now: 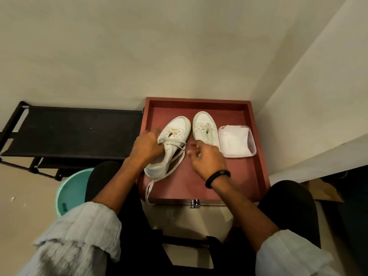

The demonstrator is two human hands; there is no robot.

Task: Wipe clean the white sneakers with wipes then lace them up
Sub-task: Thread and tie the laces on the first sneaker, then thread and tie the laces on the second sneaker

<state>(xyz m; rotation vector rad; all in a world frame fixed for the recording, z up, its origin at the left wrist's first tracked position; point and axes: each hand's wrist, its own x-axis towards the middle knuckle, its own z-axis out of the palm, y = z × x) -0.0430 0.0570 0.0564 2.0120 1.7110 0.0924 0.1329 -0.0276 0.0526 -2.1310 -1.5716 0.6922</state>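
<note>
Two white sneakers lie toes away from me in a red wooden tray (256,156). My left hand (146,146) grips the left sneaker (175,134) at its lace area, and a loose lace (149,191) trails over the tray's near edge. The right sneaker (205,128) stands beside it, partly laced. My right hand (205,158) hovers between the sneakers, fingers spread and holding nothing. A clear plastic box of white wipes (236,141) sits at the tray's right.
A black rack (69,134) stands left of the tray against the wall. A teal bucket (69,192) sits on the floor by my left knee. Walls close in behind and on the right. A metal latch (194,203) marks the tray's front.
</note>
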